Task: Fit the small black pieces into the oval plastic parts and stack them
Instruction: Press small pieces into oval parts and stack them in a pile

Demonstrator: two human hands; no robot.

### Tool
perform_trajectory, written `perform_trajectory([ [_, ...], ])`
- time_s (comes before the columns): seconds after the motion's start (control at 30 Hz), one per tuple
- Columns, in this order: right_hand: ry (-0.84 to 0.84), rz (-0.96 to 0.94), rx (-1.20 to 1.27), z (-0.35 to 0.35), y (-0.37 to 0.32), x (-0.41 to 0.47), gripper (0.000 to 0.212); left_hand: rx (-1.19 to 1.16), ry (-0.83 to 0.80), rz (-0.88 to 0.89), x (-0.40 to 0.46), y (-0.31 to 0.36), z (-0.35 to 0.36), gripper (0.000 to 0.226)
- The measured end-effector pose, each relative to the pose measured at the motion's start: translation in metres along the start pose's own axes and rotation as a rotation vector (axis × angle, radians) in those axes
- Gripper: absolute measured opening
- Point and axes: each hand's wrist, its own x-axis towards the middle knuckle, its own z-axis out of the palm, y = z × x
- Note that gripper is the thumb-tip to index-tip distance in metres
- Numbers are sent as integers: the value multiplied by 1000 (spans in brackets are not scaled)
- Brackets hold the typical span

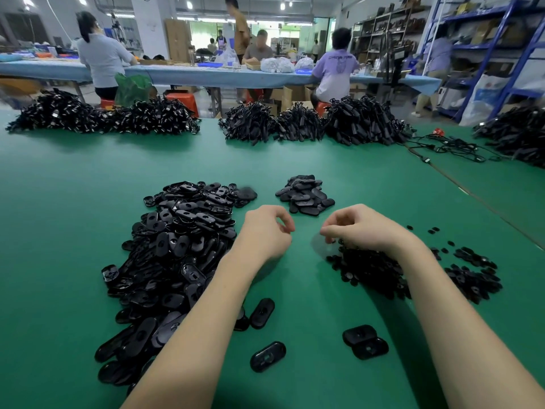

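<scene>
A big heap of black oval plastic parts [177, 246] lies on the green table [73, 187], left of my left forearm. A smaller pile of oval parts [305, 196] sits just beyond my hands. Small black pieces [371, 270] are heaped under my right wrist and spread out to the right. My left hand [265, 231] hovers with loosely curled fingers, and nothing shows in it. My right hand [359, 228] reaches down to the near edge of the small-piece heap, its fingertips pinching a small black piece. Three loose groups of oval parts [365, 342] lie between my forearms.
Bundles of black cables [309, 122] line the table's far edge, with more at the right [516, 134]. A loose cable [448, 147] trails near a seam in the table. Beyond, several people work at a long blue table [206, 75]. Shelves stand at the right.
</scene>
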Motion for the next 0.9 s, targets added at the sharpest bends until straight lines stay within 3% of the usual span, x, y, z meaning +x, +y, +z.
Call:
perform_trajectory([
  [0.1, 9, 48, -232, -5, 1, 0, 7, -383, -11, -67, -1, -1, 2, 37],
  [0.23, -43, 79, -322, -8, 3, -2, 4, -839, -86, -163, 0, -2, 6, 36],
  [0.5, -104, 65, -309, -1, 5, 0, 9, -1083, -102, -291, 3, -6, 10, 29],
  [0.7, -102, 35, -338, 1, 2, -1, 8, -1303, -2, -322, 6, -7, 11, 19],
  [0.9, -40, -48, -76, 3, -7, -4, 4, -1249, -20, -278, 5, -10, 11, 12],
])
